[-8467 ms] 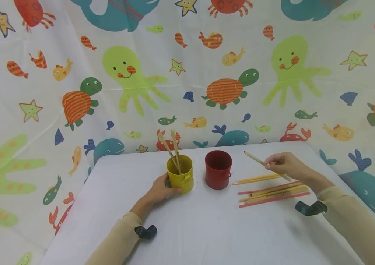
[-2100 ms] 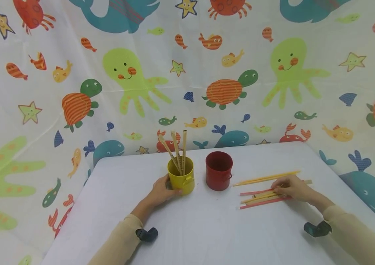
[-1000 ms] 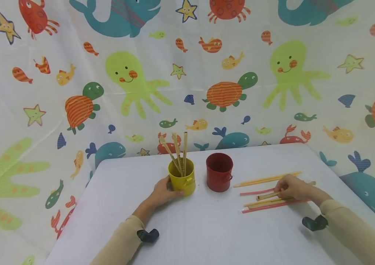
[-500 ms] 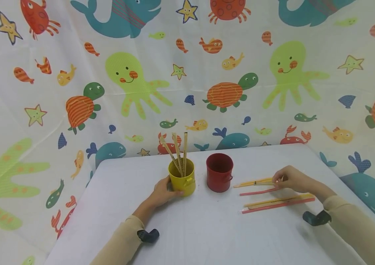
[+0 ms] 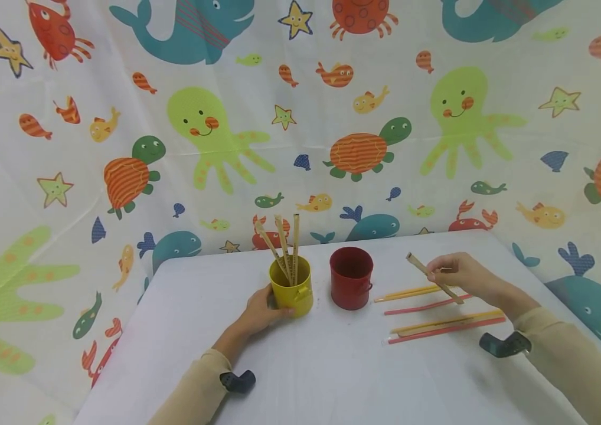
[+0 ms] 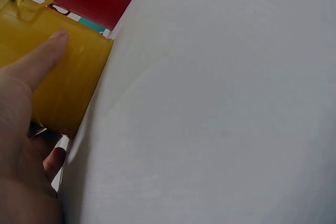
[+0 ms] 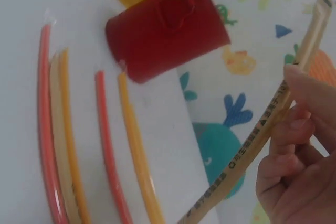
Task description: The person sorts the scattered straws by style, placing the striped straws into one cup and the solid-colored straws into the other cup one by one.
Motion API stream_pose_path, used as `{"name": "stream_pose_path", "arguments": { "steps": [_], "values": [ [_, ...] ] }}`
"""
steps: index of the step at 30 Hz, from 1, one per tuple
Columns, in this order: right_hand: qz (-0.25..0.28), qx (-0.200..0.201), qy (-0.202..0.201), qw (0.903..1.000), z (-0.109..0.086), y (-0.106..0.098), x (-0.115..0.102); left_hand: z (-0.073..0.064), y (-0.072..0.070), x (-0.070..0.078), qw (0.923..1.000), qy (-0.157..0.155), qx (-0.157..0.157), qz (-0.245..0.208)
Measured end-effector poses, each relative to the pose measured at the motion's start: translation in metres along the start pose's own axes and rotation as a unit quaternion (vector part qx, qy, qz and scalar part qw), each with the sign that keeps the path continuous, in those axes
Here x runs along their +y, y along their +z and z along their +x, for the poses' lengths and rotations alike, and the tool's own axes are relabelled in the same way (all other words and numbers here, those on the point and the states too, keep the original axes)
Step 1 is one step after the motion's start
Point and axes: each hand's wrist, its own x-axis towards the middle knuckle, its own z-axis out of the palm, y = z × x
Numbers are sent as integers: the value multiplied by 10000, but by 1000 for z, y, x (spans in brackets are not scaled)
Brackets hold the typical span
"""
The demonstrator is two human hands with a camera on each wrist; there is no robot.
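Note:
My left hand (image 5: 259, 311) holds a small yellow bucket (image 5: 300, 300) upright on the table, thumb across its side and fingers partly hidden behind it. Several paper-wrapped straws (image 5: 283, 251) lean inside that bucket. In the air over the right side, my right hand (image 5: 460, 273) pinches another paper-wrapped straw (image 5: 418, 264), tilted; dark printed characters run along its brown sleeve in the right wrist view. Below it lie orange straws (image 5: 409, 293) and a red straw (image 5: 412, 309). Nearer me are another red straw (image 5: 446, 330), an orange one and a brown paper-wrapped one.
A red bucket (image 5: 351, 289) with nothing visible inside stands just right of the yellow one. White cloth covers the table (image 5: 343, 378). Behind it hangs a curtain (image 5: 300, 130) printed with sea animals.
My right hand has drawn a paper-wrapped straw out of the row, then raised it off the table. Earlier, another such straw went into the yellow bucket. The left hand stays.

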Motion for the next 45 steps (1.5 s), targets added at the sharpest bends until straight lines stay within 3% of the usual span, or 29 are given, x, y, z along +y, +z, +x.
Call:
{"name": "stream_pose_path", "arguments": {
  "steps": [4, 9, 11, 15, 19, 27, 32, 39, 45],
  "values": [
    [495, 99, 70, 9987, -2, -1, -7, 0, 0, 0, 9999, -118, 2, -18],
    [1554, 70, -321, 9873, -4, 5, -19, -1, 0, -1, 9999, -104, -24, -34],
    [2172, -36, -558, 9745, -3, 9, -24, -1, 0, -1, 10000, -70, -30, -36],
    [3304, -244, -896, 9393, 3, 21, -39, 1, 0, -2, 10000, -47, -10, -6],
    [3947, -313, -958, 9133, 8, 34, -57, 2, 0, -3, 10000, -38, 27, 52],
    [4312, -508, -1306, 8913, 20, 55, -81, 1, 1, -2, 9999, -114, -23, -84],
    [4534, -387, -1273, 8813, 26, 64, -99, 1, 0, -1, 10000, -80, -9, -44],
    [5002, -455, -1475, 8521, 34, 74, -119, 1, -2, -1, 9999, -30, -36, -99],
    [5204, -484, -1697, 8355, 43, 80, -134, 0, -2, -1, 10000, 28, -60, -18]
  ]
}}
